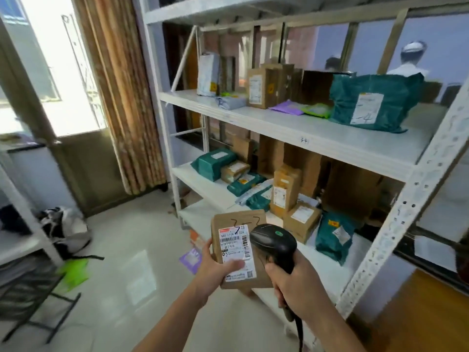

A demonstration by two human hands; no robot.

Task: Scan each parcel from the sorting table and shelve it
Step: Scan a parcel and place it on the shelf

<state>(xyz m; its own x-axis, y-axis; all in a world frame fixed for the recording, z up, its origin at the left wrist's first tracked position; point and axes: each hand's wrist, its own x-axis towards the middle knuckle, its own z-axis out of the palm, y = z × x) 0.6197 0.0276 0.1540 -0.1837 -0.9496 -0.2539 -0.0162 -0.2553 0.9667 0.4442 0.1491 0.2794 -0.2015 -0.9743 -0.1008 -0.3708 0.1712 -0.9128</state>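
My left hand [215, 269] holds a small brown cardboard parcel [229, 222] upright, thumb pressed on its white shipping label [234, 243]. Handwritten digits mark the box above the label. My right hand [295, 284] grips the handle of a black barcode scanner [275, 241], whose head overlaps the parcel's right edge and points at the label. Both are in front of a white metal shelf rack [286, 128] that carries other parcels on its middle and lower levels.
Green poly bags [373, 100] and brown boxes [264, 87] fill the shelves. A perforated white upright [411, 201] stands close on the right. Bags and a green wrapper [74, 271] lie on the tiled floor at left, beside a dark rack [30, 295].
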